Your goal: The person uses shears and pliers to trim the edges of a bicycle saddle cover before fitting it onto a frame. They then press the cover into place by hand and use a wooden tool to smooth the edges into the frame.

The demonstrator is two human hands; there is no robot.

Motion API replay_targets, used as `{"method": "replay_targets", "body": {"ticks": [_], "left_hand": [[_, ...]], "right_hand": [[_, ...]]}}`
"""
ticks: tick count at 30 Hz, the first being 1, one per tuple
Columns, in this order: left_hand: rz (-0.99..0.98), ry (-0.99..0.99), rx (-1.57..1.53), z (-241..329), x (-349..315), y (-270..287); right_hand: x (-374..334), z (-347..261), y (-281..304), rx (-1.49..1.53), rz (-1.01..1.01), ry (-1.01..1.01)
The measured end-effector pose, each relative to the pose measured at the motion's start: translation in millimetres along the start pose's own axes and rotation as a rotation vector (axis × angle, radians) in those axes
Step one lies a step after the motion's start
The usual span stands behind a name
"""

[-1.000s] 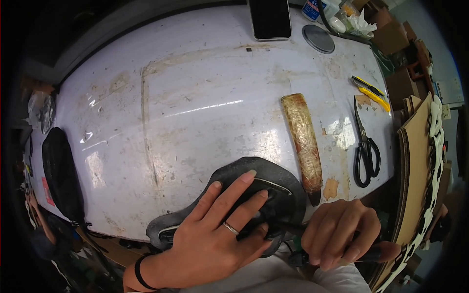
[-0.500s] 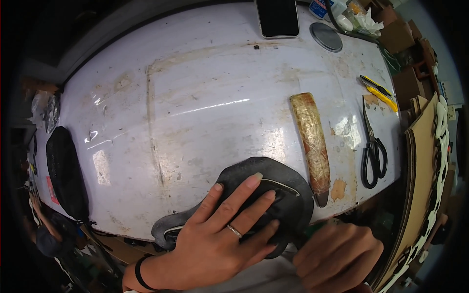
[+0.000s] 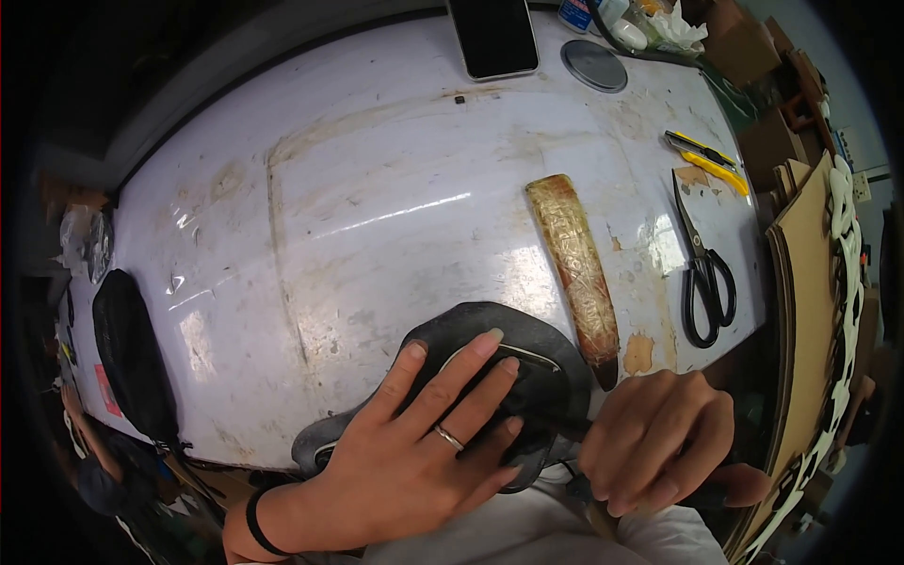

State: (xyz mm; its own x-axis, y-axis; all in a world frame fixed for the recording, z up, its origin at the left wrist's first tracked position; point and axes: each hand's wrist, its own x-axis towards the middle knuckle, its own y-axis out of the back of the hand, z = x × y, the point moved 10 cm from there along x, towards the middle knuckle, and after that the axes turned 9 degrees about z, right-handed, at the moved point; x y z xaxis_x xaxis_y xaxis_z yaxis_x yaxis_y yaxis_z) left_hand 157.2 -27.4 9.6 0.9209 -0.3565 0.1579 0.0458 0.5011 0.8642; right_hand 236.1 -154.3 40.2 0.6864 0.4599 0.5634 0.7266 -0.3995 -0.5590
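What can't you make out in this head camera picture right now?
In the head view:
Middle of the black piece: hidden under the left hand.
Grip of the dark tool: mostly covered by the right hand; its tip is lost against the black piece.
Far end of the phone: cut off by the upper edge.
Person at far left: too small and dim to tell what they handle.

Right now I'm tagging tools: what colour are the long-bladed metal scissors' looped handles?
Looped handles: black, best seen in the head view.
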Motion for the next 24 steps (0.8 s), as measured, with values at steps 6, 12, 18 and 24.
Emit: {"method": "replay_targets", "body": {"ticks": [6, 12, 18, 24], "left_hand": [[0.034, 0.006, -0.019, -1, 1, 0], [0.051, 0.012, -0.024, -3, 0, 0], [0.022, 0.012, 0.004, -5, -2, 0], [-0.021, 0.004, 0.034, -1, -1, 0]], "right_hand": [[-2, 1, 12, 0.050, -0.018, 0.036], [-4, 5, 19, 0.184, 0.009, 0.019], [7, -1, 7, 0.133, -0.082, 0.035], [13, 3, -25, -0.159, -0.131, -0.071]]}}
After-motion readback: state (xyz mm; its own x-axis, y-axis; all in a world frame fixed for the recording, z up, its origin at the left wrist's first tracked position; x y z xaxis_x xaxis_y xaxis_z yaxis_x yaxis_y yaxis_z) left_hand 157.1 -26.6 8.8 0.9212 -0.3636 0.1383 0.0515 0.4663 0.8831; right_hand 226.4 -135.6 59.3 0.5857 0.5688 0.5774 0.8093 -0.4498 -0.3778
